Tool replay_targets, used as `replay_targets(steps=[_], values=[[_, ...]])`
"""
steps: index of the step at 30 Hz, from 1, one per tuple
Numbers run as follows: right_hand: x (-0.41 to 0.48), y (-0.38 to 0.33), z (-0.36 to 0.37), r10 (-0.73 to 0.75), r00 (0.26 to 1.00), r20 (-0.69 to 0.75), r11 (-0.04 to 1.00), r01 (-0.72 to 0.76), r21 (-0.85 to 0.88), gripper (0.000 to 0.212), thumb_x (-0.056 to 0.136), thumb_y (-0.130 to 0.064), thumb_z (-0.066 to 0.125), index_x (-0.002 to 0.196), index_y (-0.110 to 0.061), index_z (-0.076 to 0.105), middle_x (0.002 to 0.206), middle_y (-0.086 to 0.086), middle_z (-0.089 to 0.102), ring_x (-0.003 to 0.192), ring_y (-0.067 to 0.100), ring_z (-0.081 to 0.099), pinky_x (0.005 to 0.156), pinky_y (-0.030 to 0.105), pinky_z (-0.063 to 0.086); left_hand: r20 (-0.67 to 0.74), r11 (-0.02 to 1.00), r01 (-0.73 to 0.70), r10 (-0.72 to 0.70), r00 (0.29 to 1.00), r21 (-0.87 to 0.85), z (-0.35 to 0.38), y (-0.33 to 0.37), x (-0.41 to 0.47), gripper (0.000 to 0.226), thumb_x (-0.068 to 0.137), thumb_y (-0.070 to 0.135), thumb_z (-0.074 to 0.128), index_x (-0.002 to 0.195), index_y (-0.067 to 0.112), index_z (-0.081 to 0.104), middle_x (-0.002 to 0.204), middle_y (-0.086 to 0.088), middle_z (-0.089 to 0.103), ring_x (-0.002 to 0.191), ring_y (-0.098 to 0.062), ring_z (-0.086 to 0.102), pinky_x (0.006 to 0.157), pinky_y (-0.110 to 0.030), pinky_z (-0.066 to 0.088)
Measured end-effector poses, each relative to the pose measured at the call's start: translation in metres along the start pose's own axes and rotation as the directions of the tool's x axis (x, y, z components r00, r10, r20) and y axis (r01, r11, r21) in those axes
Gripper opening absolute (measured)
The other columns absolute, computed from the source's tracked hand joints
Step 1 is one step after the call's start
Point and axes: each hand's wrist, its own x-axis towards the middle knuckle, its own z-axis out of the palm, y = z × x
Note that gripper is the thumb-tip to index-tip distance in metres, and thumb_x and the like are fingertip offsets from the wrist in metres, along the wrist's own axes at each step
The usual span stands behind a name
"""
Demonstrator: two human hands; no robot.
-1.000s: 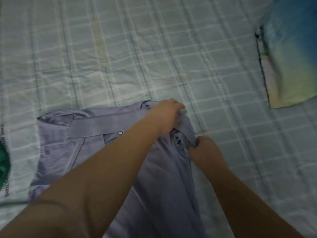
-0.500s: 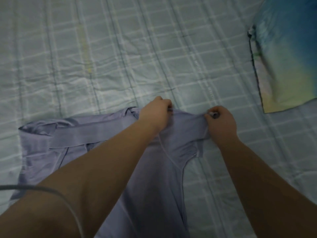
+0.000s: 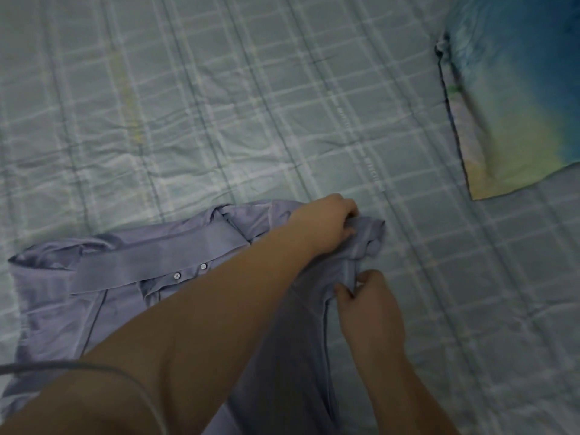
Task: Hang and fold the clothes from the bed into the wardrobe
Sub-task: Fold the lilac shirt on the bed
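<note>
A lilac button-up shirt (image 3: 125,271) lies spread on the bed, collar toward the far side, two white buttons showing near its placket. My left hand (image 3: 326,224) reaches across it and grips bunched fabric at the shirt's right shoulder. Just below, my right hand (image 3: 367,312) pinches the cloth at the shirt's right edge, thumb and fingers closed on a fold. My left forearm hides much of the shirt's middle.
The bed (image 3: 219,105) is covered by a pale green checked sheet, wrinkled in places. A blue-to-yellow tie-dye garment (image 3: 518,105) lies flat at the upper right. A thin grey cable (image 3: 94,368) crosses the lower left corner.
My right hand has come down and inward from the stretched shoulder edge to a spot below my left hand. The shoulder fabric, pulled taut before, is now bunched under my left hand.
</note>
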Motion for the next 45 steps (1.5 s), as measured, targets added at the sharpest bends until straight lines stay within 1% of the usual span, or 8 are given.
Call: replay_targets(steps=[13, 20, 26, 31, 34, 36, 41, 45], values=[[-0.026, 0.053, -0.024, 0.158, 0.974, 0.162, 0.969, -0.185, 0.163, 0.016, 0.08, -0.019, 0.069, 0.077, -0.017, 0.053, 0.069, 0.003, 0.062, 0.073, 0.031, 0.065, 0.068, 0.039, 0.052, -0.178, 0.999, -0.03, 0.036, 0.983, 0.036, 0.036, 0.023, 0.003, 0.017, 0.091, 0.025, 0.062, 0.106, 0.018, 0.058, 0.117, -0.006, 0.05, 0.101, -0.029, 0.059, 0.074, -0.043, 0.05], [-0.023, 0.045, -0.014, 0.161, 0.981, 0.108, 0.977, -0.173, 0.121, 0.028, 0.08, -0.041, 0.066, 0.072, -0.018, 0.052, 0.066, -0.002, 0.059, 0.071, 0.026, 0.06, 0.061, 0.034, 0.04, -0.115, 0.999, -0.027, 0.022, 0.993, -0.046, 0.033, 0.039, 0.01, 0.026, 0.095, 0.026, 0.052, 0.115, 0.013, 0.061, 0.116, -0.012, 0.063, 0.105, -0.034, 0.06, 0.09, -0.043, 0.048], [-0.032, 0.039, -0.011, 0.064, 0.998, 0.013, 0.942, -0.065, 0.329, 0.021, 0.083, -0.011, 0.065, 0.068, -0.014, 0.051, 0.067, 0.006, 0.057, 0.07, 0.029, 0.058, 0.067, 0.044, 0.046, -0.185, 0.947, -0.017, -0.044, 0.982, -0.32, 0.005, 0.028, 0.0, 0.015, 0.093, 0.015, 0.064, 0.097, 0.003, 0.072, 0.095, -0.014, 0.07, 0.087, -0.024, 0.063, 0.076, -0.029, 0.042], [-0.062, 0.019, -0.001, -0.133, 0.989, -0.068, 0.909, 0.149, 0.389, 0.029, 0.081, -0.002, 0.061, 0.076, -0.026, 0.047, 0.078, 0.003, 0.053, 0.073, 0.024, 0.053, 0.07, 0.042, 0.045, -0.234, 0.819, -0.081, -0.067, 0.97, -0.569, -0.037, -0.008, -0.071, 0.006, 0.089, 0.006, 0.07, 0.086, 0.011, 0.073, 0.072, 0.012, 0.066, 0.064, 0.007, 0.056, 0.067, -0.011, 0.044], [-0.084, 0.011, 0.007, -0.407, 0.912, -0.059, 0.875, 0.407, 0.263, 0.024, 0.072, -0.008, 0.055, 0.085, -0.028, 0.054, 0.085, -0.006, 0.053, 0.081, 0.02, 0.054, 0.075, 0.034, 0.044, -0.24, 0.709, -0.02, -0.212, 0.947, -0.704, -0.047, -0.038, -0.122, 0.027, 0.095, 0.032, 0.063, 0.082, 0.01, 0.074, 0.078, -0.001, 0.073, 0.075, -0.009, 0.064, 0.072, -0.027, 0.052], [-0.096, 0.009, 0.015, -0.539, 0.842, 0.006, 0.832, 0.532, 0.156, 0.024, 0.068, -0.014, 0.052, 0.088, -0.025, 0.058, 0.089, -0.004, 0.053, 0.084, 0.021, 0.053, 0.077, 0.035, 0.043, -0.27, 0.714, 0.037, -0.311, 0.911, -0.699, -0.043, -0.059, -0.148, 0.034, 0.096, 0.037, 0.063, 0.08, 0.01, 0.074, 0.077, -0.006, 0.074, 0.073, -0.014, 0.067, 0.074, -0.034, 0.054], [-0.117, 0.015, 0.045, -0.65, 0.74, 0.171, 0.742, 0.667, -0.066, 0.022, 0.078, -0.016, 0.058, 0.097, -0.027, 0.06, 0.096, -0.002, 0.056, 0.091, 0.026, 0.054, 0.079, 0.042, 0.049, -0.269, 0.81, 0.236, -0.429, 0.862, -0.536, -0.013, -0.106, -0.193, 0.033, 0.083, -0.004, 0.064, 0.076, 0.028, 0.067, 0.066, 0.018, 0.065, 0.058, 0.006, 0.056, 0.061, -0.01, 0.042], [-0.123, 0.02, 0.065, -0.636, 0.719, 0.279, 0.691, 0.692, -0.209, 0.033, 0.075, -0.01, 0.064, 0.106, -0.02, 0.069, 0.1, 0.005, 0.062, 0.09, 0.029, 0.057, 0.077, 0.042, 0.05, -0.307, 0.872, 0.281, -0.417, 0.856, -0.4, 0.01, -0.127, -0.209, 0.032, 0.078, -0.013, 0.058, 0.093, 0.009, 0.075, 0.097, -0.013, 0.065, 0.085, -0.027, 0.063, 0.078, -0.021, 0.042]])
